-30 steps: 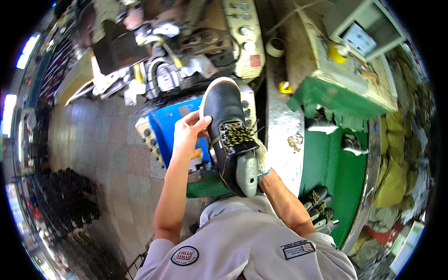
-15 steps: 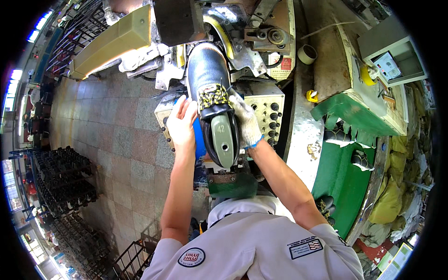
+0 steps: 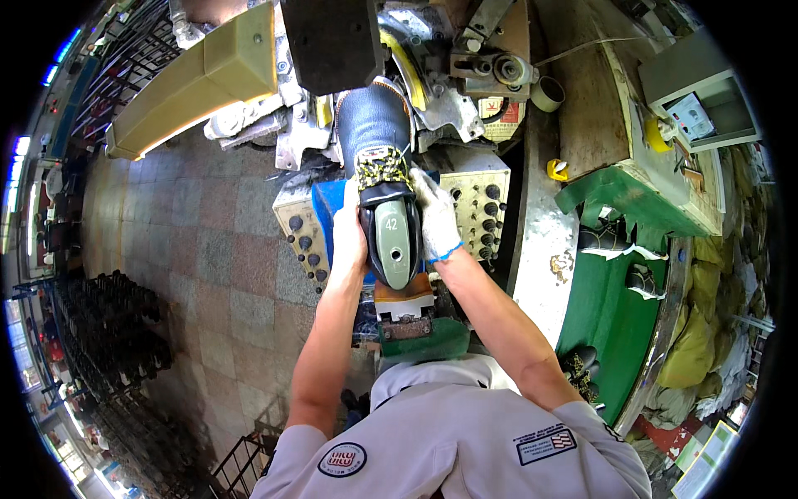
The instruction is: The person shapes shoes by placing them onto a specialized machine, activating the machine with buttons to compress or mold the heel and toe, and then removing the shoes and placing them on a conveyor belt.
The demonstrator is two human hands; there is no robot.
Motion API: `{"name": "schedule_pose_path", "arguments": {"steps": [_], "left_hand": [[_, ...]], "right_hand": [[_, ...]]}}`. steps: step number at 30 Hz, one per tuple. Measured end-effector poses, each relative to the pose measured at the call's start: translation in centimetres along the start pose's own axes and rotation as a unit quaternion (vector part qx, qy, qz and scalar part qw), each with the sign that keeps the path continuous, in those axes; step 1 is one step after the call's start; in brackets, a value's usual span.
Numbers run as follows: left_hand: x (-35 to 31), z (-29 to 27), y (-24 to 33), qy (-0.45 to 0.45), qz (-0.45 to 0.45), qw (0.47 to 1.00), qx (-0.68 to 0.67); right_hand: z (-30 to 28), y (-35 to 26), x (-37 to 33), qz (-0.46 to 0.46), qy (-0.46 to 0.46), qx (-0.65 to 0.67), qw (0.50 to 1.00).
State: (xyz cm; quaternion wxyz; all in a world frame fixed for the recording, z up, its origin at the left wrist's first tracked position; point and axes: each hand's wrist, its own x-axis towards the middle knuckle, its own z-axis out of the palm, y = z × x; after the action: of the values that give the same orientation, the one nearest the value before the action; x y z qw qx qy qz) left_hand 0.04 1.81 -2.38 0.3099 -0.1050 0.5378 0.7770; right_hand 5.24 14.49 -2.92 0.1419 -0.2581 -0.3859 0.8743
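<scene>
Left hand (image 3: 350, 231), gloved right hand (image 3: 435, 218) — holding shoe (image 3: 378, 154)

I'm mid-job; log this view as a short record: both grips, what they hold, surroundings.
left grip: bare, holding the shoe by its left side
right grip: gloved, holding its right side
shoe: dark, yellow-flecked laces, toe end between metal plates
last: grey-green, in the shoe's opening
right side: green trough, other shoes
</scene>
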Motion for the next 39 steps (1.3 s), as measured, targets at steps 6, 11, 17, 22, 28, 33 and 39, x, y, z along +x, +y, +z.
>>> {"name": "schedule_pose_path", "arguments": {"steps": [6, 11, 17, 22, 28, 33, 39], "left_hand": [[-0.3, 0.3, 0.8, 0.010, -0.003, 0.999, 0.041], [0.5, 0.3, -0.2, 0.012, 0.026, 0.999, 0.017], [1.7, -0.5, -1.8, -0.004, 0.110, 0.992, 0.062], [2.7, -1.5, -2.7, -0.019, 0.135, 0.990, 0.042], [2.2, -1.8, -3.0, -0.054, 0.121, 0.991, 0.004], [2.0, -1.9, -2.5, 0.003, 0.156, 0.987, 0.042], [-3.9, -3.1, -1.1, 0.141, 0.176, 0.958, 0.176]], "right_hand": [[-0.7, 1.3, 0.4, 0.029, -0.014, 0.075, 0.997], [-1.3, 1.8, 0.8, 0.004, -0.014, 0.038, 0.999], [-2.6, 3.4, 2.0, -0.016, 0.013, -0.025, 0.999], [-1.3, 1.7, 1.3, -0.088, 0.009, -0.155, 0.984], [-0.5, 0.7, 0.2, -0.099, 0.011, -0.143, 0.985], [-1.1, 2.4, 0.8, -0.069, 0.010, -0.141, 0.988], [-11.2, -2.1, -5.7, -0.033, 0.045, -0.041, 0.998]]}}
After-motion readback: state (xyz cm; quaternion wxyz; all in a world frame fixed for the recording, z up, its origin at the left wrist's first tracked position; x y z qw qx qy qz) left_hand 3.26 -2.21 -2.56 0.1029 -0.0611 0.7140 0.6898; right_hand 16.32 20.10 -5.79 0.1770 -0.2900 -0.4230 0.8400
